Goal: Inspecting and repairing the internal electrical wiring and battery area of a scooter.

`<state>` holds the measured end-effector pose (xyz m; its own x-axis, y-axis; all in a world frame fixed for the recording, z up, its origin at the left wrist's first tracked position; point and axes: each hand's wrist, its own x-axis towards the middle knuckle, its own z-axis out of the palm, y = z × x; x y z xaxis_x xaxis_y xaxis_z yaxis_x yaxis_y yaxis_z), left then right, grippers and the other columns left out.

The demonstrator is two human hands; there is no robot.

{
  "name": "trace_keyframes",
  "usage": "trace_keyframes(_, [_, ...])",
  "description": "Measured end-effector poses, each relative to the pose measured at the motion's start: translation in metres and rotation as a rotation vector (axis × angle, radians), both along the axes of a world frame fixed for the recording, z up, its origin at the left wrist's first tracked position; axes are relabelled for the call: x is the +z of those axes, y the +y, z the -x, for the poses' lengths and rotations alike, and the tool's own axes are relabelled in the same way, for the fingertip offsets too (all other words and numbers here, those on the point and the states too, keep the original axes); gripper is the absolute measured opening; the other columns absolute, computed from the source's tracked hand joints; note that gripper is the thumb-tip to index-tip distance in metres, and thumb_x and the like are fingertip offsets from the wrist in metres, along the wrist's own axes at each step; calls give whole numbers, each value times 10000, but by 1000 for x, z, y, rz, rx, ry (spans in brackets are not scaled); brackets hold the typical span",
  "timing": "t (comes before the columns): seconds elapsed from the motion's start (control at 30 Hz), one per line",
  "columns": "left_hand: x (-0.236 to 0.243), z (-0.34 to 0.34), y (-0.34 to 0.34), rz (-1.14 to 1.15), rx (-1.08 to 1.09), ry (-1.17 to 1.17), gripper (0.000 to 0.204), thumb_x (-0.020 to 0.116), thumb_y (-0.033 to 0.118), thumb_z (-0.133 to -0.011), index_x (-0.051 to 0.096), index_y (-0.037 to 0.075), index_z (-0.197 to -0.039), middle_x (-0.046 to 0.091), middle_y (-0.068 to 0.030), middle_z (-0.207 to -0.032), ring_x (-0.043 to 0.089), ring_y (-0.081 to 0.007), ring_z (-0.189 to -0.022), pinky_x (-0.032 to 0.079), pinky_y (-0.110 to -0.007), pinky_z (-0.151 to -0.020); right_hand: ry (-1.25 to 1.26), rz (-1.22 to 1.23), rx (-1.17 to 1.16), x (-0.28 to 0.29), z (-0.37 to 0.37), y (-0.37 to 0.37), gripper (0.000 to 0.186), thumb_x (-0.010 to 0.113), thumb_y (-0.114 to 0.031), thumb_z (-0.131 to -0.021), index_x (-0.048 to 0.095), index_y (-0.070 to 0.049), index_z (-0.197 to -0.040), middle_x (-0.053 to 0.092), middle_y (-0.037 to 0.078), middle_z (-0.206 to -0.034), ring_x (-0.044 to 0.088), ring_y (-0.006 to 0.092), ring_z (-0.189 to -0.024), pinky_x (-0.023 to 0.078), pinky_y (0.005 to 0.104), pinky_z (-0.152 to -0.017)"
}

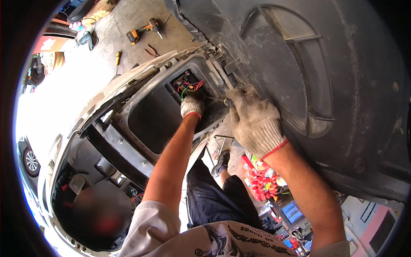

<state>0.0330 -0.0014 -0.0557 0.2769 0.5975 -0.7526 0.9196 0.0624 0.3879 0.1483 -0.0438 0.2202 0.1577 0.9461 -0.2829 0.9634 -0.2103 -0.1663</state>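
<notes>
My left hand (pixel 192 106), in a knitted glove, reaches into the dark recessed compartment (pixel 150 124) of a vehicle's body, its fingers curled at a bundle of red, green and black wires (pixel 192 85); what they hold is hidden. My right hand (pixel 252 118), in a soiled glove with a red cuff, is closed on a screwdriver (pixel 227 102) with a yellow and dark handle, at the compartment's right edge. Its thin shaft points left toward the wires. Just beside my right fingers runs a pale bar (pixel 219 73) near the hinge.
A large dark raised panel (pixel 351 98) fills the right. On the concrete floor (pixel 115 21) lie an orange cordless drill (pixel 143 31), pliers (pixel 151 51), a yellow-handled screwdriver (pixel 117 60) and a teal power tool (pixel 85 39). Red packages (pixel 257 180) sit below; a car wheel (pixel 31 160) shows at left.
</notes>
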Motion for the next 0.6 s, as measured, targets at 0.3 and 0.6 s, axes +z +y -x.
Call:
trace_keyframes(0.3, [0, 2, -3, -40, -36, -105, 344, 412, 289, -930, 651, 112, -1103, 644, -183, -1097, 629, -347, -1006, 513, -453, -830, 21, -21, 0, -4, -1, 0, 314, 622, -137, -789, 551, -111, -1094, 588, 143, -1019, 626, 348, -752, 507, 451, -658])
trace_keyframes(0.6, [6, -1, 0, -33, 6, -31, 348, 462, 345, -920, 651, 121, -1109, 655, -158, -1092, 625, -338, -1024, 513, -446, -839, 20, -1, 6, 2, 1, -1, 346, 618, -133, -791, 549, -126, -1130, 584, 142, -1030, 625, 353, -749, 504, 460, -664])
